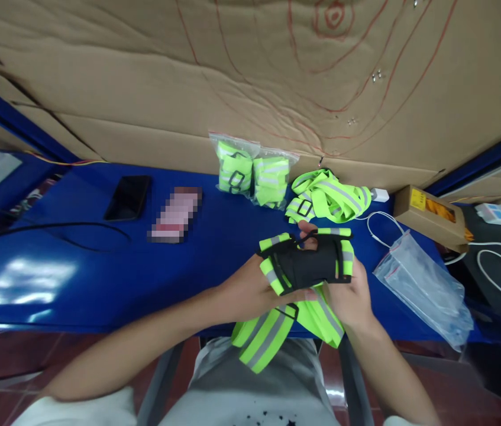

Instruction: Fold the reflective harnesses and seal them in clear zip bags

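Between my two hands is a reflective strap harness point(307, 264), neon yellow-green webbing with grey stripes on a black panel. My left hand point(254, 287) grips it from the left, its fingers mostly hidden behind the panel. On the right side my right hand point(351, 296) is closed around it, partly covered by the webbing. Loose straps with a black buckle hang below over the table's front edge. Just beyond my hands lies another loose reflective harness point(334, 198). Further left, two clear zip bags point(234, 168) hold folded harnesses against the cardboard.
A cardboard wall point(144, 89) with red drawn lines stands behind the blue table point(188, 266). Left lie a black phone point(128, 198) and a blurred pink item point(175, 214). Right are empty plastic bags point(425, 287), a small carton point(430, 216), a white charger point(380, 195) and cables.
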A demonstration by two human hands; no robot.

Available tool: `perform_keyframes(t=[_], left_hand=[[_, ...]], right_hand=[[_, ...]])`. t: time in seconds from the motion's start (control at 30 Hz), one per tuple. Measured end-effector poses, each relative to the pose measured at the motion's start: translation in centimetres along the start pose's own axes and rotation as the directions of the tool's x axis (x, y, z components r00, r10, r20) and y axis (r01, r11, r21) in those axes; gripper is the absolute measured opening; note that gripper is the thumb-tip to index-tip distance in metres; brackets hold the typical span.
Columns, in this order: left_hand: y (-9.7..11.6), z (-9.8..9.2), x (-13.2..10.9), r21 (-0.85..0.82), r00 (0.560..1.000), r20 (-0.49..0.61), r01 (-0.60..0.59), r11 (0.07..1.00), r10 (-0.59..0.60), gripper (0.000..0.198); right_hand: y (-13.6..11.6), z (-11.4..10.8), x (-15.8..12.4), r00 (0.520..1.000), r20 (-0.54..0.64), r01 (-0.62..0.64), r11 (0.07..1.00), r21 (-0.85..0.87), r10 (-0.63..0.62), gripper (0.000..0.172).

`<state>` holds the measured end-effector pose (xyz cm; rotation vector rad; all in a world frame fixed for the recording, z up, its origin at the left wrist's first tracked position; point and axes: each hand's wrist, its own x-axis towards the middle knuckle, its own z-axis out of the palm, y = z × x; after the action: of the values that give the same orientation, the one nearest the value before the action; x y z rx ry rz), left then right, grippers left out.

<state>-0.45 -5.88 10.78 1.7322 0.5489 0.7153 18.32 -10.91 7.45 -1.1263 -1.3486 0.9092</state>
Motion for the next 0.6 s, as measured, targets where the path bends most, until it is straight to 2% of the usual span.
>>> perform_keyframes(t=[0.1,0.17,0.23,0.3,0.37,0.4,0.43,0.5,0.53,0.6], left_hand=[[-0.3,0.8,0.4,-0.127,0.997,-0.060,0.032,0.991,-0.040,0.038],[-0.7,0.8,0.4,-0.155,0.989,-0.130,0.053,0.987,-0.073,0.036],[-1.2,0.4,0.5,-0.155,0.982,-0.172,0.054,0.987,-0.080,0.034],[-1.7,-0.2,0.6,-0.158,0.978,-0.190,0.058,0.986,-0.088,0.034],[-2.0,-0.7,0.8,-0.165,0.975,-0.193,0.077,0.983,-0.109,0.034],[-2.0,-0.9,0.9,-0.169,0.972,-0.198,0.096,0.981,-0.129,0.033],[-2.0,-1.0,1.0,-0.179,0.969,-0.198,0.113,0.977,-0.149,0.033],[-1.9,-1.0,1.3,-0.220,0.967,-0.176,0.146,0.964,-0.187,0.038],[-1.8,-1.0,1.5,-0.267,0.965,-0.150,0.168,0.949,-0.213,0.041],[-1.7,-0.7,1.7,-0.436,0.965,-0.044,0.213,0.875,-0.257,0.045]], right_hand=[[-0.5,0.4,0.9,0.990,0.019,0.141,0.963,-0.229,-0.140,0.033],[-0.6,-0.1,1.5,0.980,0.086,0.197,0.946,-0.257,-0.180,0.034],[-0.7,-1.3,2.0,0.964,0.223,0.188,0.966,-0.179,-0.146,0.038],[-1.1,-2.6,2.5,0.922,0.375,0.114,0.993,-0.034,-0.092,0.060],[-1.8,-3.5,3.0,0.884,0.466,0.016,0.998,0.066,-0.045,0.082],[-2.1,-3.8,3.3,0.888,0.459,-0.005,0.997,0.073,-0.029,0.082],[-2.5,-3.8,3.6,0.901,0.433,-0.009,0.998,0.055,-0.016,0.074],[-3.0,-3.5,4.0,0.935,0.355,0.004,1.000,0.002,-0.005,0.049],[-3.3,-3.2,4.1,0.948,0.318,0.014,1.000,-0.010,-0.010,0.040],[-3.8,-2.6,4.2,0.962,0.270,0.038,0.999,-0.005,-0.035,0.036]])
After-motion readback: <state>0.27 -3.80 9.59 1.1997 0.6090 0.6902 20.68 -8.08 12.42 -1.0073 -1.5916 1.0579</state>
